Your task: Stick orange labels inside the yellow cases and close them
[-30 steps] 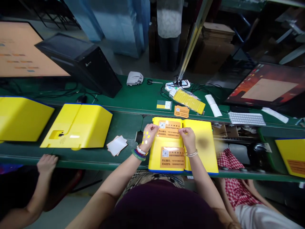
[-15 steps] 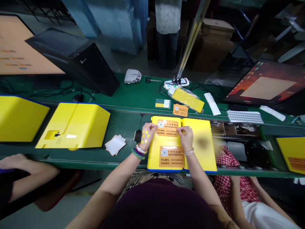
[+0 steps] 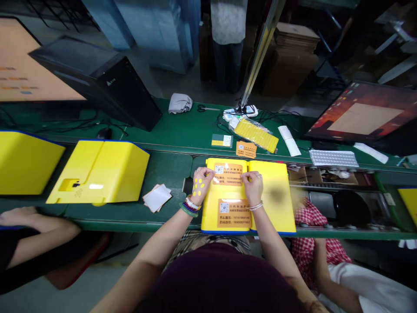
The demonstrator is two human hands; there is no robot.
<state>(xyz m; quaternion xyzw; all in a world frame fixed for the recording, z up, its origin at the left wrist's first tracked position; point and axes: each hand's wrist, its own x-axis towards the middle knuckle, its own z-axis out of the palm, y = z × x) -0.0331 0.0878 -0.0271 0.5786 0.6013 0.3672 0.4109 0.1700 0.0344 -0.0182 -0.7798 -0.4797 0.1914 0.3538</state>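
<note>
Pinching a label point(image 3: 228, 174) at opposite sides with left hand point(image 3: 200, 184) and right hand point(image 3: 253, 188), over the yellow box's point(image 3: 224, 192) upper part, probably risking skew or wrinkles through uneven tension.

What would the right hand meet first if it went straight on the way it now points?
Probably the upper orange, rectangular sticker with black print; the right hand pinches at its right edge, though depth is unclear.

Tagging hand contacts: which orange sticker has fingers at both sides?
The upper sticker on the yellow case in front: left hand at its left edge, right hand at its right. Neither hand grips the lower sticker or the sticker pile.
</note>
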